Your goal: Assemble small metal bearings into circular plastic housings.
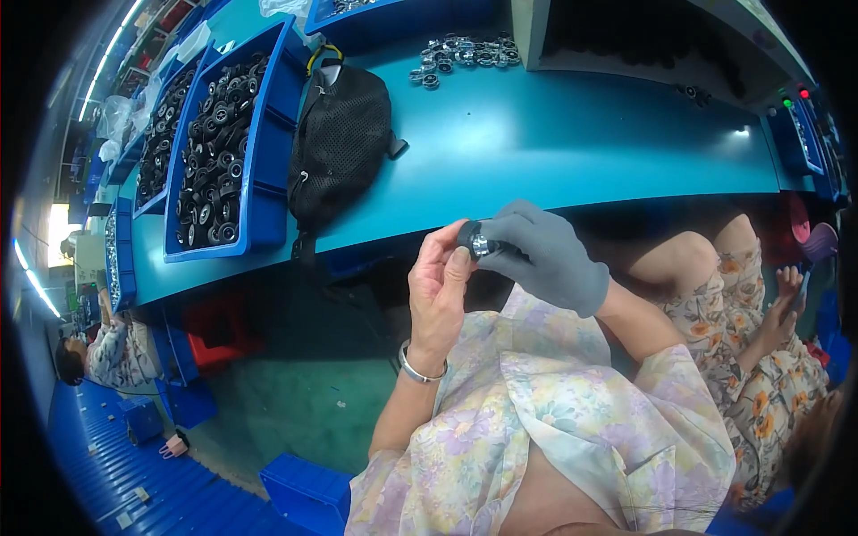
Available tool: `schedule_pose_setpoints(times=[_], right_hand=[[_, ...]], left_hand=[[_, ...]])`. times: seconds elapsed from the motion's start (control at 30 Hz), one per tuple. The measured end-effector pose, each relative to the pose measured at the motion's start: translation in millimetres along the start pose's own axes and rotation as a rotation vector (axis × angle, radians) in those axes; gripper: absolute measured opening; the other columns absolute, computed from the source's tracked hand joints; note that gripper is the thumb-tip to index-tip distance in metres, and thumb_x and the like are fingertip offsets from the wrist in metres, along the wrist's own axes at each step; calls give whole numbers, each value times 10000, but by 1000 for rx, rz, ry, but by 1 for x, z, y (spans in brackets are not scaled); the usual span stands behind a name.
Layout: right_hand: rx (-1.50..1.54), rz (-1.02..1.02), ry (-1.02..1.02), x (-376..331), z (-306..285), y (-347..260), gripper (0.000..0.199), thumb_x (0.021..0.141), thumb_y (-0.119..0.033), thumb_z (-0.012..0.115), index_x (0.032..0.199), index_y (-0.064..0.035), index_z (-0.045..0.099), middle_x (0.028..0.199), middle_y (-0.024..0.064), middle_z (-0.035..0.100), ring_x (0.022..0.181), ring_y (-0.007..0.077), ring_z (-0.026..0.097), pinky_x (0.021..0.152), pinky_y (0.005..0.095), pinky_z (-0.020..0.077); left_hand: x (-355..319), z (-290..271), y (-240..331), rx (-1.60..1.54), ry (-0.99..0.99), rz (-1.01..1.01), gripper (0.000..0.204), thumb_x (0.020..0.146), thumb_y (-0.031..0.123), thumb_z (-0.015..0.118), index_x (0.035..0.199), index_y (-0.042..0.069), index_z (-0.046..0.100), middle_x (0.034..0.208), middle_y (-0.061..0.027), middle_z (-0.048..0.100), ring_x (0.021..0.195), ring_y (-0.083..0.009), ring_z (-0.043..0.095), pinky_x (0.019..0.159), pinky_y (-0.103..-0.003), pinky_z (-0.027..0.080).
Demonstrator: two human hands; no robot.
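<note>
In front of my body, just off the near edge of the table, my two hands meet at a small wheel [466, 237] with a black tyre and a shiny chrome hub part. My left hand [433, 295], bare and with a silver bracelet at the wrist, pinches the tyre side between thumb and fingers. Reaching in from the other side, my right hand [556, 266] wears a grey glove and has its fingers closed on the chrome side. Whether tyre and chrome part are fully joined cannot be made out, as the fingertips cover much of them.
On the blue-green table [572, 134], a blue crate [268, 210] holds many black wheels [214, 152]. Beside it lies a black mesh bag [344, 134]. Chrome parts [465, 54] are heaped farther back, left of a pale machine housing [760, 85]. Another person [760, 339] sits close on my right.
</note>
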State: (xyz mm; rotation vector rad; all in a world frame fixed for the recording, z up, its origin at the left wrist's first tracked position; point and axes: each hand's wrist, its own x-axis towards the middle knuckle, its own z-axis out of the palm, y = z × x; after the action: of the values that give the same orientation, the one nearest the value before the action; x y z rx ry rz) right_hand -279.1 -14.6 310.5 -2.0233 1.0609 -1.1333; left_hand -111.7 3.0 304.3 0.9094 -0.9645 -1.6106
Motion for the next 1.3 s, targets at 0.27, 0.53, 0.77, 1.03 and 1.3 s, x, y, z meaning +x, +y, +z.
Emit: schedule_pose_setpoints(times=[0.27, 0.53, 0.77, 1.03, 1.3], right_hand=[[-79, 12, 45, -5, 1, -7, 228, 781, -133, 706, 908, -51, 535, 834, 105, 534, 652, 258, 570, 558, 334, 450], [47, 160, 69, -4, 5, -14, 253, 790, -172, 725, 896, -40, 538, 793, 108, 548, 626, 244, 566, 538, 328, 441], [124, 236, 175, -8, 14, -17, 254, 800, -172, 728, 888, -28, 539, 795, 105, 580, 634, 182, 589, 567, 289, 472], [681, 538, 295, -8, 22, -16, 178, 812, -59, 689, 843, 12, 530, 747, 78, 607, 654, 87, 579, 585, 252, 491], [762, 625, 301, -9, 27, -10, 142, 822, -52, 670, 837, 14, 545, 735, 49, 597, 655, 83, 579, 598, 239, 495]], left_hand=[[-6, 8, 1, 263, 50, 75, 289, 979, 144, 500, 1224, -7, 522, 944, 14, 579, 709, -24, 432, 628, -162, 378], [-7, 10, 0, 360, 104, 172, 275, 976, 136, 504, 1193, -29, 537, 970, -15, 592, 782, -46, 471, 689, -183, 391], [-7, 11, -6, 414, 148, 286, 286, 973, 127, 502, 1202, -43, 522, 1008, -69, 624, 872, -83, 559, 762, -205, 446], [-5, 4, -12, 679, 92, 451, 356, 894, 59, 594, 1230, -26, 516, 1042, -153, 636, 813, -221, 657, 711, -298, 529], [-5, 1, -10, 1002, 94, 481, 380, 891, 136, 624, 1212, -28, 504, 996, -173, 622, 810, -297, 646, 688, -334, 532]])
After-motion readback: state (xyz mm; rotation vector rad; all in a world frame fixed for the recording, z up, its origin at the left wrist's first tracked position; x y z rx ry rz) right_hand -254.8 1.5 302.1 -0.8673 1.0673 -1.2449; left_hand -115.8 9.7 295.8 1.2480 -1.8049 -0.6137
